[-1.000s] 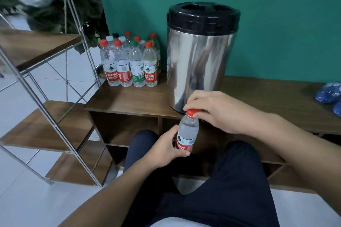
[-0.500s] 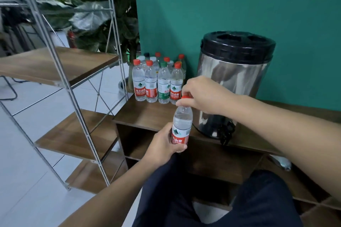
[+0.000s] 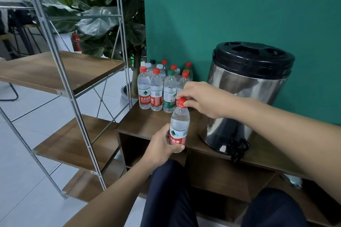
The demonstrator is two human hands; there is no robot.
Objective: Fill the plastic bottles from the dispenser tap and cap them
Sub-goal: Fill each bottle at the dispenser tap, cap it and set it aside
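Bottle [image 3: 179, 125] upright, held in air before bench [image 3: 147, 125], long axis vertical. Left hand [image 3: 162, 146] grasps labelled body; right hand [image 3: 201, 97] fingers [image 3: 188, 104] pinch red cap [image 3: 182, 101] on top. Capped bottle group [image 3: 158, 88] just behind, left-hand side.

Capping a bottle beside the dispenser

Left hand [image 3: 162, 145] grips the bottle [image 3: 179, 127]; right hand [image 3: 206, 99] pinches its red cap [image 3: 181, 102], dispenser [image 3: 247, 97] just right.
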